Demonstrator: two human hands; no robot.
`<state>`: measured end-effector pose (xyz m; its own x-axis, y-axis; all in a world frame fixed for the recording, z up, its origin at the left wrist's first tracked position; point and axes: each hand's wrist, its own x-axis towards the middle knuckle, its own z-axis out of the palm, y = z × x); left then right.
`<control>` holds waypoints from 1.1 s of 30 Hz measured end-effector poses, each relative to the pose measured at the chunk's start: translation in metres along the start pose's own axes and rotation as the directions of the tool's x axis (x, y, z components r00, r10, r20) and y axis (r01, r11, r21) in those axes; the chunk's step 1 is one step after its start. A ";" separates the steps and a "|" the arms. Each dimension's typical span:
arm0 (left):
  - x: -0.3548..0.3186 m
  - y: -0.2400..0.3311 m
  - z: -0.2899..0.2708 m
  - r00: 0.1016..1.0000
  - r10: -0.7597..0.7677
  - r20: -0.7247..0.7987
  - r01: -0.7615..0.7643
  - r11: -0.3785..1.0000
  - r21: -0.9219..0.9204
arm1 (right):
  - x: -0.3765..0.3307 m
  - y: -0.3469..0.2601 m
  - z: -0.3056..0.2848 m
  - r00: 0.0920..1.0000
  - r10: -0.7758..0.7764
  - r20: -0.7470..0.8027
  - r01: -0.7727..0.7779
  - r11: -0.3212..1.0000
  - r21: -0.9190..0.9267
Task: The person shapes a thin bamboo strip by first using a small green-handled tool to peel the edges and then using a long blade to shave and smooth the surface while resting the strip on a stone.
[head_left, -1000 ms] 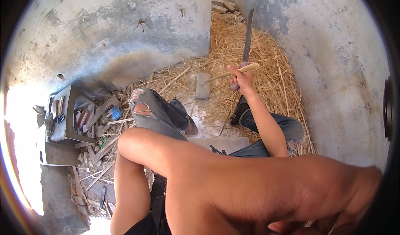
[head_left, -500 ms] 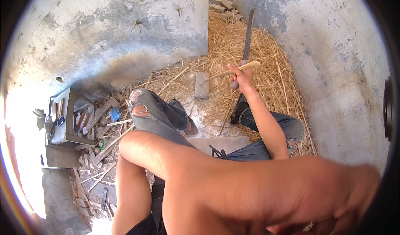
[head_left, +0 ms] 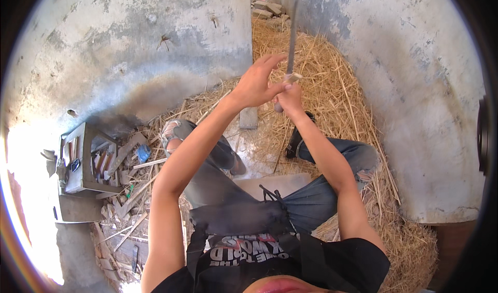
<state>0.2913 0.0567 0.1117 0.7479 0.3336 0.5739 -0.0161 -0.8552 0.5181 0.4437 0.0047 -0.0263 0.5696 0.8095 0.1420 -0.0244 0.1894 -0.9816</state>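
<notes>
My right hand (head_left: 291, 99) is closed round the handle of a machete (head_left: 292, 46), its long blade pointing up and away, slightly blurred. A pale wood strip (head_left: 295, 77) is held in the same hand, crossing the handle; only its short end shows. My left hand (head_left: 258, 82) is right beside it, fingers spread and thumb reaching to the right hand; whether it touches the strip I cannot tell. Below the hands lies a grey block (head_left: 248, 118), partly hidden by my left forearm.
Straw (head_left: 332, 90) is heaped along the right wall (head_left: 415, 85). At left, a small grey wooden stand (head_left: 83, 160) holds tools, with wood scraps (head_left: 124, 205) and a blue plastic piece (head_left: 143, 153) around it. My bent legs flank the block; rubble (head_left: 268, 8) sits in the far corner.
My left arm has swung from low across the front up to beside my right hand. The right hand, with the machete and strip, has shifted slightly left.
</notes>
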 end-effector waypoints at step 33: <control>0.020 -0.168 -0.044 0.804 -0.142 -0.577 0.322 0.920 0.223 | -0.061 0.017 0.084 0.960 0.184 -0.212 -0.147 0.973 0.181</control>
<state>0.2803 0.2247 0.0640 0.2211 0.6184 0.7541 0.3736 -0.7680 0.5202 0.3396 0.0051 -0.0407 0.7162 0.6942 -0.0714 -0.2557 0.1658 -0.9524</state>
